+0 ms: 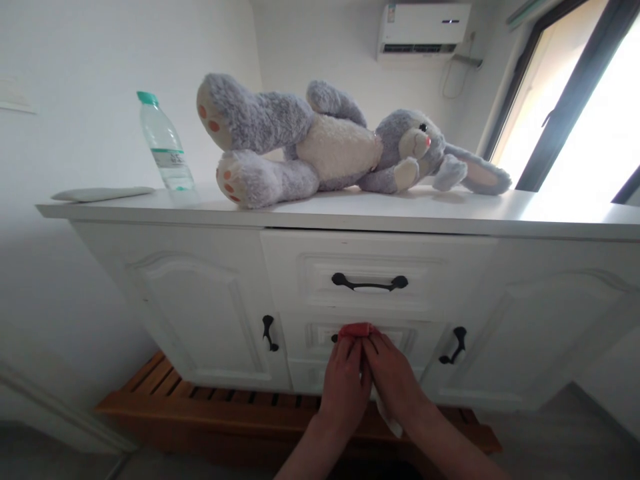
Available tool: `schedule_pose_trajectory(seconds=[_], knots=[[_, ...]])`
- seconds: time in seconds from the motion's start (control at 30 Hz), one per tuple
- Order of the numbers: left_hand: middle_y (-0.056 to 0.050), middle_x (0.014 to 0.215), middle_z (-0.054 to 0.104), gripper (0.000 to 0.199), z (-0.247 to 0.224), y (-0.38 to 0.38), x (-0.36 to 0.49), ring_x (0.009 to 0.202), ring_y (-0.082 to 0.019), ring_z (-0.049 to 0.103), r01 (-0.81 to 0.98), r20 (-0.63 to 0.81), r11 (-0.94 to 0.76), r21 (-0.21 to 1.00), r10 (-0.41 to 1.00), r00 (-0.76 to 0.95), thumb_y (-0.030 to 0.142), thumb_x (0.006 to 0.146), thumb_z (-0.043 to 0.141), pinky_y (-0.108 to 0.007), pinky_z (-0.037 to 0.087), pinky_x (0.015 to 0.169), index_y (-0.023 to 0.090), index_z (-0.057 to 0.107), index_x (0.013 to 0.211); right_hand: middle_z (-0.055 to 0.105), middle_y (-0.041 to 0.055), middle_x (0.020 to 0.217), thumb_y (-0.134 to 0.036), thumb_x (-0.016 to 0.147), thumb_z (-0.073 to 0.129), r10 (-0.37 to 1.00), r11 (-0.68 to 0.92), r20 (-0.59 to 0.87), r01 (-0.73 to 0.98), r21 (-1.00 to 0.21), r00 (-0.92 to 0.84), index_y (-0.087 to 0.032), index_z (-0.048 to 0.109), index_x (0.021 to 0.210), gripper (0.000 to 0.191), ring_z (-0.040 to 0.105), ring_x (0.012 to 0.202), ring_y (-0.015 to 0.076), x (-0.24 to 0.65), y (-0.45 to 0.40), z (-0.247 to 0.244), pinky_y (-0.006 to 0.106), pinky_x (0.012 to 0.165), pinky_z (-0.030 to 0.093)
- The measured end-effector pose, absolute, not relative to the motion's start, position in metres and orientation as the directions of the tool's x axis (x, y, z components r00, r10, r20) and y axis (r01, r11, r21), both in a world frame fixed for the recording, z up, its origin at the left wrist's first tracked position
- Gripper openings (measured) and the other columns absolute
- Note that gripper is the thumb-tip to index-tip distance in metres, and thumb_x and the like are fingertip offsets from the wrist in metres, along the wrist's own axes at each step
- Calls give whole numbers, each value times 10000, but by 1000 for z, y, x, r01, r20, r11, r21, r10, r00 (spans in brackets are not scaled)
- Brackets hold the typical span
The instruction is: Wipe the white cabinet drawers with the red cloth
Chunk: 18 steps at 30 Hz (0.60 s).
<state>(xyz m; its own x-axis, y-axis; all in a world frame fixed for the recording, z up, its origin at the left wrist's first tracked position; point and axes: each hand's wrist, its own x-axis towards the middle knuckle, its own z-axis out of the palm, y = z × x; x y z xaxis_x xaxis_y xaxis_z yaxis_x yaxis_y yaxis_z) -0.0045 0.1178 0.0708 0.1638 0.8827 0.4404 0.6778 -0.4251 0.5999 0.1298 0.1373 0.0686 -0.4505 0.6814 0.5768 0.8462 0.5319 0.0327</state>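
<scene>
Both hands meet before the cabinet's [210, 313] middle drawers, the left hand [344, 387] and right hand [393, 380] pinching a small red thing [355, 330] together at their fingertips. On the counter [350, 213] above lie a plush rabbit [330, 143], a bottle [165, 143] and a flat grey pad [100, 194].

A white cabinet [350, 217] carries the things on its flat top. A grey and white plush rabbit [330, 143] lies there on its side, feet to the left and long ears to the right. Left of it stands a clear water bottle [166, 147] (green cap, upright). Further left, near the edge, lies a flat pale object [100, 194], thin like a pad.
</scene>
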Motion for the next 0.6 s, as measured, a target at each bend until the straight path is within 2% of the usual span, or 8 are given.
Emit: schedule_pose_trajectory(seconds=[0.1, 0.2, 0.3, 0.43, 0.6], knots=[[-177, 1182, 689, 428, 58, 118, -22, 1122, -284, 654, 732, 473, -396, 555, 873, 113, 148, 897, 504, -512, 575, 1020, 121, 617, 1308, 708, 146, 1154, 8, 843, 592, 664, 552, 562, 830, 76, -493, -77, 668, 1176, 352, 645, 1131, 286, 109, 139, 65, 420, 1078, 527], [-174, 1173, 704, 420, 48, 119, -38, 1094, -289, 679, 784, 543, -381, 489, 837, 68, 128, 876, 541, -508, 611, 963, 131, 630, 1287, 725, 150, 1127, -45, 865, 614, 616, 572, 580, 809, 137, -534, -58, 688, 1148, 293, 660, 1092, 286, 92, 144, 63, 415, 1051, 548], [-174, 1166, 711, 410, 44, 119, -37, 1084, -293, 690, 810, 619, -403, 425, 783, 65, 105, 858, 566, -497, 627, 936, 117, 639, 1261, 727, 155, 1135, -48, 853, 640, 584, 589, 603, 795, 144, -543, -39, 691, 1146, 297, 660, 1091, 278, 92, 146, 64, 397, 1065, 538], [-143, 1055, 718, 350, 52, 121, -13, 986, -265, 701, 792, 641, -442, 420, 763, 86, 109, 870, 566, -476, 642, 893, 122, 664, 1205, 716, 154, 1151, -2, 800, 677, 633, 598, 587, 800, 43, -504, -38, 684, 1158, 360, 646, 1112, 283, 114, 140, 69, 406, 1085, 520], [-153, 1034, 704, 317, 70, 119, 15, 992, -276, 678, 751, 590, -470, 464, 796, 134, 119, 881, 548, -521, 605, 950, 104, 690, 1165, 712, 125, 1136, -1, 839, 616, 737, 567, 515, 815, -119, -438, -91, 679, 1165, 345, 643, 1086, 275, 142, 131, 80, 424, 1032, 547]])
